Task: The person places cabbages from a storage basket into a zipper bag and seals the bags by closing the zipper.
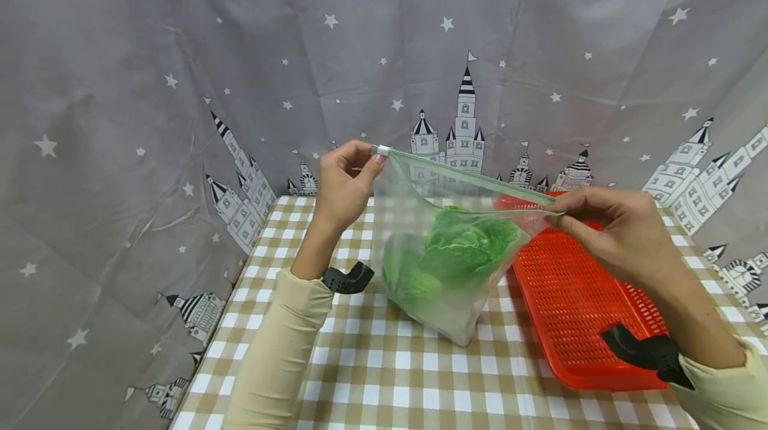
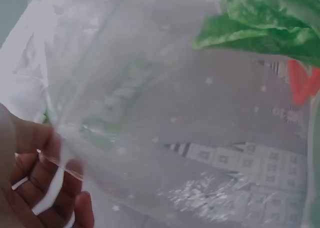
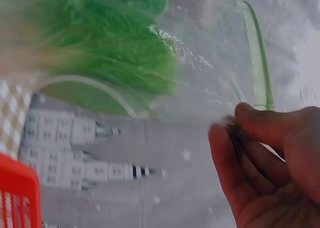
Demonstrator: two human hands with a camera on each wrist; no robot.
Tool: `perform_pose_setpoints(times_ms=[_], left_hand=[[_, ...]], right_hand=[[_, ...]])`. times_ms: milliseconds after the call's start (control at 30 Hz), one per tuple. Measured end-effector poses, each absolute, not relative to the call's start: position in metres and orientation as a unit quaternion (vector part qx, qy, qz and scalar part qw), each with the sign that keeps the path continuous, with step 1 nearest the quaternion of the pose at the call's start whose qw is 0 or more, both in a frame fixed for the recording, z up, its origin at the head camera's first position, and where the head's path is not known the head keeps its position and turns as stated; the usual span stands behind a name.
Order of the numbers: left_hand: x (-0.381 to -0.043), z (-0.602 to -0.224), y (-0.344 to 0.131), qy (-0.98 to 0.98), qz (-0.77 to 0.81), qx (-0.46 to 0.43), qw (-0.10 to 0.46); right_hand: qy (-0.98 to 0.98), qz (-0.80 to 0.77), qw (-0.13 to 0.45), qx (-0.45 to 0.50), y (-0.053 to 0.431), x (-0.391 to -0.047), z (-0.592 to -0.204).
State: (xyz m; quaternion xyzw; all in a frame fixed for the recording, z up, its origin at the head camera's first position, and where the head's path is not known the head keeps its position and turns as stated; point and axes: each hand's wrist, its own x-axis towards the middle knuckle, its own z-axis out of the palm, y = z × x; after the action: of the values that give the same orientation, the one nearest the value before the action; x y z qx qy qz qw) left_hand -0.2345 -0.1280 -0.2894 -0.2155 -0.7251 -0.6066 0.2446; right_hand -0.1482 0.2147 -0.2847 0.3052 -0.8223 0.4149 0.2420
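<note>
A clear zip bag with a green-edged mouth hangs between both hands, its opening gaping a little. Inside sits leafy green lettuce, low in the bag. My left hand pinches the upper left corner, right by the white slider. At the other end of the mouth, my right hand pinches the right corner between thumb and fingers. The left wrist view shows the thumb and fingers at the edge of the film, with lettuce beyond. In the right wrist view the green seal runs up from the fingertips.
A red plastic basket stands on the right of the table, partly behind the bag and under the right forearm. A brown and white checked cloth covers the table. Behind it hangs a grey curtain printed with castles and stars.
</note>
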Motion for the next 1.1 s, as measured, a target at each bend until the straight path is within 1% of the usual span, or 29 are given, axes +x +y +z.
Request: perform_pose_setpoints(times_ms=[67,167,233,267,367,433,567,633,700,800,933,1000,1100], left_hand=[[-0.23,-0.29,-0.13,-0.733,-0.603,-0.203,0.24],[-0.225,-0.292,-0.132,-0.742,-0.594,-0.209,0.229],[-0.222,-0.293,-0.135,-0.747,-0.586,-0.213,0.231],[-0.221,-0.293,-0.136,-0.748,-0.583,-0.213,0.235],[-0.218,-0.292,-0.14,-0.751,-0.581,-0.196,0.245],[-0.214,-0.291,-0.142,-0.75,-0.587,-0.186,0.24],[-0.207,-0.293,-0.144,-0.744,-0.595,-0.204,0.226],[-0.204,-0.294,-0.145,-0.74,-0.589,-0.221,0.237],[-0.203,-0.295,-0.146,-0.74,-0.577,-0.229,0.26],[-0.201,-0.296,-0.146,-0.736,-0.566,-0.235,0.287],[-0.198,-0.299,-0.142,-0.722,-0.574,-0.246,0.298],[-0.197,-0.301,-0.139,-0.712,-0.578,-0.258,0.304],[-0.197,-0.302,-0.135,-0.699,-0.582,-0.276,0.31]], right_hand=[[-0.83,0.402,0.232,0.309,0.219,-0.152,-0.285],[-0.83,0.39,0.209,0.339,0.221,-0.156,-0.288],[-0.828,0.38,0.212,0.354,0.222,-0.157,-0.29],[-0.827,0.376,0.223,0.354,0.222,-0.157,-0.29],[-0.823,0.393,0.249,0.325,0.223,-0.155,-0.288],[-0.824,0.408,0.257,0.299,0.225,-0.153,-0.286],[-0.823,0.411,0.262,0.292,0.229,-0.152,-0.285],[-0.826,0.4,0.264,0.297,0.233,-0.152,-0.285],[-0.828,0.392,0.265,0.302,0.237,-0.152,-0.284],[-0.846,0.363,0.261,0.29,0.24,-0.152,-0.279],[-0.865,0.311,0.266,0.292,0.223,-0.152,-0.267],[-0.853,0.305,0.28,0.318,0.205,-0.153,-0.262],[-0.832,0.303,0.286,0.365,0.167,-0.155,-0.255]])
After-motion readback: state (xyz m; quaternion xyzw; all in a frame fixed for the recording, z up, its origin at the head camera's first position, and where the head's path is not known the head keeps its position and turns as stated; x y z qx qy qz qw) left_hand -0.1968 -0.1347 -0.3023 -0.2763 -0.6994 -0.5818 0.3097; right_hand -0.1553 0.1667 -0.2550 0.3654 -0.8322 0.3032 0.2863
